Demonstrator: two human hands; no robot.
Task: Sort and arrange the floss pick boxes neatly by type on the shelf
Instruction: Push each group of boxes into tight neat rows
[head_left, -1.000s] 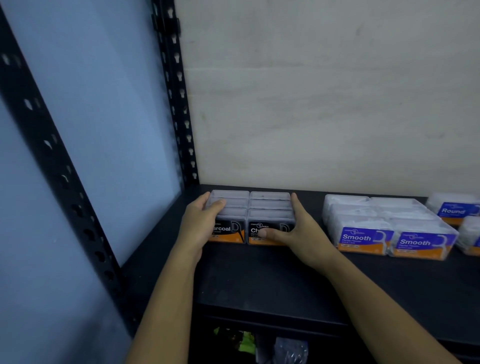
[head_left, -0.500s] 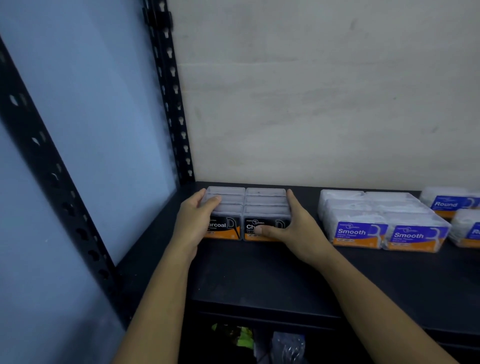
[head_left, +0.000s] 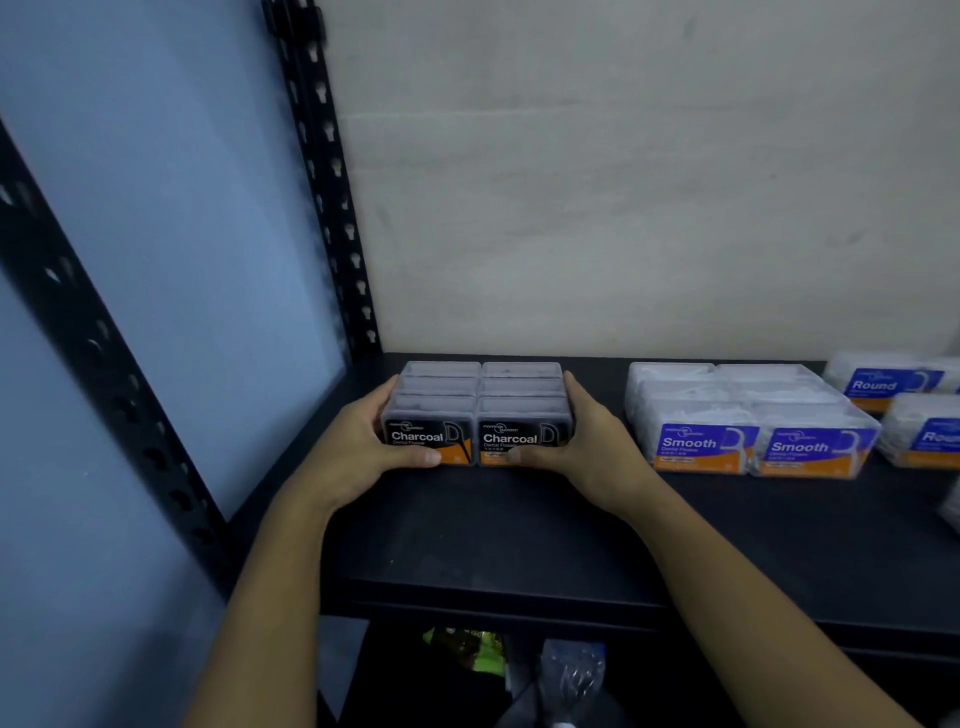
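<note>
Black shelf (head_left: 519, 535) against a pale wall, with a perforated rear upright (head_left: 332, 208) at the back left corner and a front upright (head_left: 104, 364) nearer the camera. The Smooth block (head_left: 748, 421) sits right of centre, labels facing out. The Charcoal block (head_left: 478, 410) is on the shelf at the left, near the rear upright and well apart from the Smooth block. The Round boxes (head_left: 883, 384) are at far right, cut by the frame edge. The left hand (head_left: 353, 452) is on the Charcoal block's left side and the right hand (head_left: 597, 447) on its right. On each hand the fingers (head_left: 382, 402) lie along the side and the thumb hooks over the lower front label, so both hands grip the block between them.

Risks, judged:
- The block is loose boxes held only by side pressure. An uneven squeeze or a lift could buckle the middle seam and spill the rows.
- Pushing one side harder could skew the block off square to the shelf edge.
- A hard shove back could jam the rear row against the wall and pop the front boxes forward.

Counts:
- shelf: 1
- uprights: 2
- Smooth boxes: 6, two columns by three deep
- Charcoal boxes: 6, same layout
- Round boxes: 2 visible, more possibly out of frame
- hands: 2
</note>
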